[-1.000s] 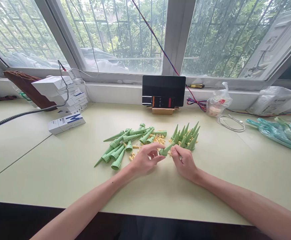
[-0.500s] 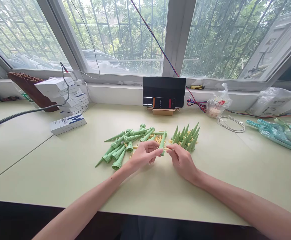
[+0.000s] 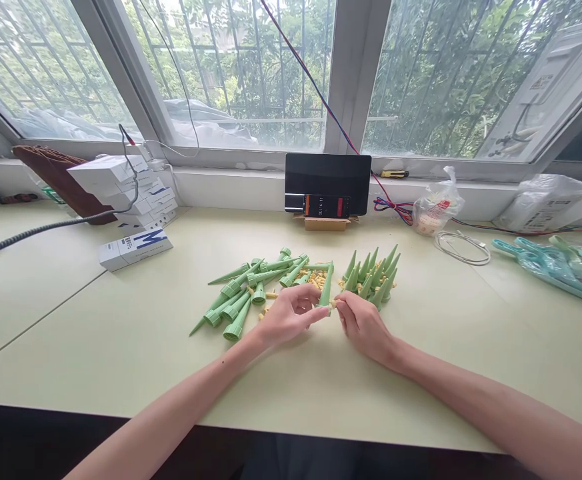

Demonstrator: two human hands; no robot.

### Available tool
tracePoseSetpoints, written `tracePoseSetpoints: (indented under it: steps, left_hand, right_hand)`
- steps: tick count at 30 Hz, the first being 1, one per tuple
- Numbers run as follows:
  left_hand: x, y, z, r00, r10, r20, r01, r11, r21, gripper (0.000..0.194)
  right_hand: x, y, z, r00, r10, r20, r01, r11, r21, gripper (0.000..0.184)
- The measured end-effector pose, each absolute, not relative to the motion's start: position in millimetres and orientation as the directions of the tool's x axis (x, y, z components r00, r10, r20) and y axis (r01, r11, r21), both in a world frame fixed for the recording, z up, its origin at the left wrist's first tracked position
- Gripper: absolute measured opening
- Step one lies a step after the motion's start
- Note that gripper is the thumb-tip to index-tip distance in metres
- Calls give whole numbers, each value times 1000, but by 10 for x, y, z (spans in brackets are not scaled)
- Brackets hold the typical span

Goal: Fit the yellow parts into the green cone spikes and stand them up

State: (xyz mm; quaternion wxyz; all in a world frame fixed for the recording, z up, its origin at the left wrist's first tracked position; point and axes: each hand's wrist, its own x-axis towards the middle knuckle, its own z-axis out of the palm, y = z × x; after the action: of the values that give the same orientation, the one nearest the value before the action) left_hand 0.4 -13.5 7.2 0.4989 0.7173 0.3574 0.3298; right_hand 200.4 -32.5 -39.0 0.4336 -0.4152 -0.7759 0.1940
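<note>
Fingers [image 3: 319, 313] of L hand [image 3: 287, 317] narrow, holding grn cone [image 3: 326, 287]; R hand [image 3: 363, 325] pinching sm. yel. pc. [image 3: 333, 304]

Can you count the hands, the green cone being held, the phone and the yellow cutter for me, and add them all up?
Hands: 2, left hand and right hand
Held green cone: 1
Phone: 1
Yellow cutter: 1
Total: 5
</note>
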Motion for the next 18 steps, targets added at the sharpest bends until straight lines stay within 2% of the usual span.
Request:
tracePoseSetpoints:
  steps: [11, 14, 18]
  left_hand:
    - [28, -126, -71, 532, 737, 416, 255, -608, 752, 15]
    - [39, -146, -54, 517, 734, 440, 270, -627, 730, 18]
    - [46, -146, -28, 462, 798, 386, 307, -552, 775, 19]
  right_hand:
    - [2004, -336, -361, -263, 835, 483, 452, 549, -703, 35]
    - [1999, -340, -346, -256, 842, 474, 439, 538, -719, 34]
    - [1990, -348, -332, -222, 848, 481, 449, 526, -722, 33]
